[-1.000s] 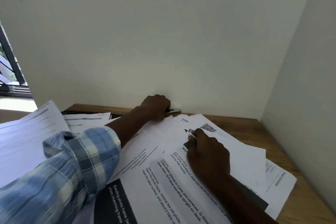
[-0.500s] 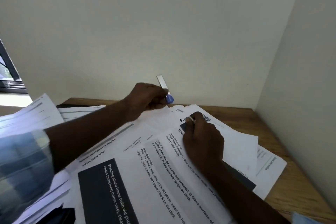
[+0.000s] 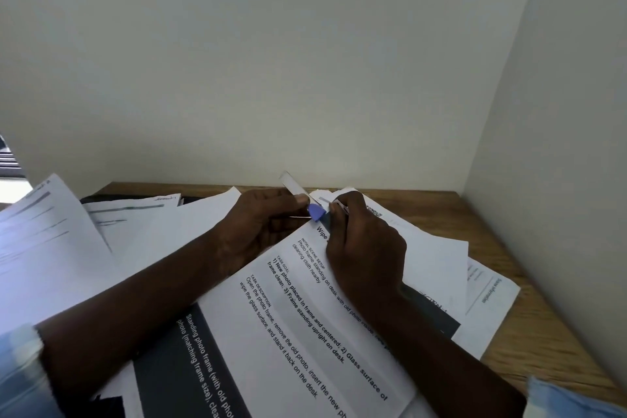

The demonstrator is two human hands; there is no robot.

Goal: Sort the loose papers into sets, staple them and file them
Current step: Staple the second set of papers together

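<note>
Printed sheets (image 3: 298, 322) lie fanned across a wooden desk (image 3: 529, 326), the top one carrying bold text about a photo frame. My left hand (image 3: 261, 227) grips a small stapler (image 3: 307, 200) with a silver top and a blue end, its blue tip at the top corner of the printed set. My right hand (image 3: 364, 244) rests on that set and pinches its top corner beside the stapler. The stapler's lower jaw is hidden by my fingers.
More white sheets (image 3: 51, 248) are heaped at the left, one lifting up. A dark flat thing (image 3: 98, 197) lies under the papers at the back left. Walls close the desk at the back and right. Bare wood shows along the right edge.
My left hand picked the stapler up from the back of the desk by the wall and brought it right and down to the corner my right hand holds.
</note>
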